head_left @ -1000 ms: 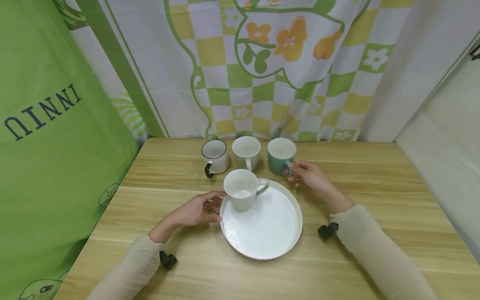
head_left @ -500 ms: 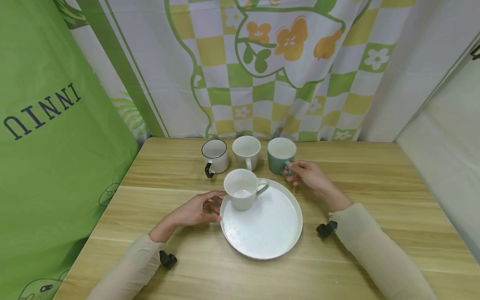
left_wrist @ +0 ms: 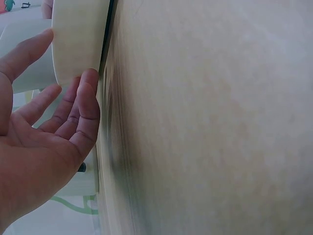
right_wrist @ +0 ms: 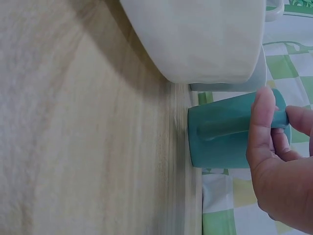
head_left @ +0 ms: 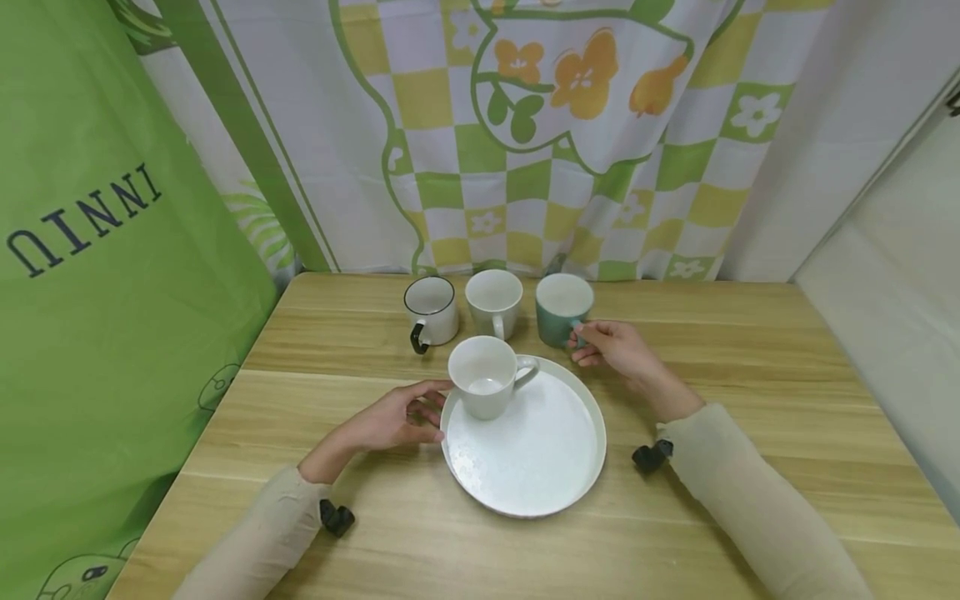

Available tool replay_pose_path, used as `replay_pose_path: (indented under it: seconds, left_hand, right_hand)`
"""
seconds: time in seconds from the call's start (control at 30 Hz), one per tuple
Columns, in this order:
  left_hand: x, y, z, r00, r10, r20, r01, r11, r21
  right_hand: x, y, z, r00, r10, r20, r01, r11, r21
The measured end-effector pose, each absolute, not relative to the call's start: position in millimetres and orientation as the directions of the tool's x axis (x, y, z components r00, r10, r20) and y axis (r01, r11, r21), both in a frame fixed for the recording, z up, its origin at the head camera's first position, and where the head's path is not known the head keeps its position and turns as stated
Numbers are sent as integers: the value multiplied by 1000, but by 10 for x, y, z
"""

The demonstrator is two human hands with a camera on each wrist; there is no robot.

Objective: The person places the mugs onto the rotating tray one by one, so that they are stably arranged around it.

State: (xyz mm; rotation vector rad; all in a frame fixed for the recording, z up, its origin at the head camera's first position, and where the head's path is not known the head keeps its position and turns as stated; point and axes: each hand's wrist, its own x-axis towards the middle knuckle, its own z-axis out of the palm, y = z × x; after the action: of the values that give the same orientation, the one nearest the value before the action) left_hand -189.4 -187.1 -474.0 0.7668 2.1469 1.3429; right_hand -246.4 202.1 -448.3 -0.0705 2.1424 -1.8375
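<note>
A round white tray (head_left: pixel 532 467) lies on the table, with a white cup (head_left: pixel 480 406) standing upright at its back left, handle pointing right. My left hand (head_left: pixel 393 417) is at the tray's left side. In the left wrist view its fingertips touch the tray wall (left_wrist: pixel 80 39), fingers loosely bent and the palm free. Behind the tray at the right stands a teal mug (head_left: pixel 553 325), upright on the table. My right hand (head_left: pixel 618 350) pinches its handle; in the right wrist view the thumb and fingers (right_wrist: pixel 263 115) are at the teal handle (right_wrist: pixel 227 127).
A white mug with black rim and black handle (head_left: pixel 444 323) and a plain white mug (head_left: pixel 483 317) stand in a row left of the teal mug. A checked curtain (head_left: pixel 480 200) hangs behind the table (head_left: pixel 750 367); green cloth (head_left: pixel 112 333) hangs at the left.
My right hand has shifted very slightly left at the teal mug's handle. The left hand, tray and cups hold their places.
</note>
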Motion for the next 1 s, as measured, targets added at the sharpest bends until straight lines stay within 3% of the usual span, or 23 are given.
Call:
replay_pose_path:
  seconds: [1.0]
  left_hand:
    - [-1907, -1892, -4785, -722, 683, -112, 186, 348, 919]
  right_hand:
    - [-2421, 2015, -4467, -964, -184, -193, 154, 205, -966]
